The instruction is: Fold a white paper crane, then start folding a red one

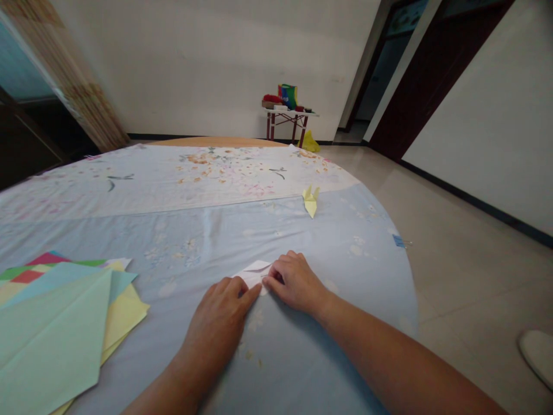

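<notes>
A small folded piece of white paper point(256, 268) lies on the cloth-covered table, with a raised flap along its far side. My left hand point(224, 305) rests on its left part, fingers curled and thumb pressed onto the near edge. From the right, my right hand point(296, 281) pinches the same paper between thumb and curled fingers. Both hands hide much of the sheet, and the two thumbs come close together at its near edge. Farther off to the right sits a folded yellow paper figure point(310, 202) with two upright points.
Coloured paper sheets point(56, 334) lie spread in a pile at the left. A blue binder clip point(398, 241) grips the tablecloth point(345, 259) at the table's right edge. By the far wall stands a small side table point(291, 112) carrying several items, a yellow bag point(309, 142) beside it.
</notes>
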Motion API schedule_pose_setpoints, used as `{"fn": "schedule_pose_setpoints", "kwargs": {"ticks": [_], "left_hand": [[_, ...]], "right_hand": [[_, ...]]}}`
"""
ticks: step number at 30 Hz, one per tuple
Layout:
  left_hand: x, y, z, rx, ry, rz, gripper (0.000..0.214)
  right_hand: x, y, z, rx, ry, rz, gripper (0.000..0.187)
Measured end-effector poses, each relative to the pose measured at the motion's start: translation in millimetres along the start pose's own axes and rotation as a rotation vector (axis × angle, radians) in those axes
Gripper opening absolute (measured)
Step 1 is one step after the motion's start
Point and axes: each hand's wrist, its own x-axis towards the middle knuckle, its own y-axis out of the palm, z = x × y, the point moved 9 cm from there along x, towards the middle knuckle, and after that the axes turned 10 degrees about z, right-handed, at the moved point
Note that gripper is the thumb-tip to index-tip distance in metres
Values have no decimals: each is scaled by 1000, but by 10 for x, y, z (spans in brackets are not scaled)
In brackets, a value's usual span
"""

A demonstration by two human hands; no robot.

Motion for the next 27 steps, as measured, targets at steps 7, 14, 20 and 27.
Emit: {"fn": "schedule_pose_setpoints", "kwargs": {"ticks": [7, 14, 20, 27], "left_hand": [[-12, 1, -27, 58, -30, -18, 38], [-15, -18, 27, 49, -42, -41, 42], [-35, -27, 77, 82, -33, -25, 42], [-30, -31, 52, 130, -6, -17, 42]], "right_hand": [[4, 21, 11, -19, -10, 4, 23], [-69, -72, -61, -56, 90, -109, 29], [-96, -99, -258, -33, 160, -59, 32], [-150, -188, -382, 50, 148, -57, 25]]}}
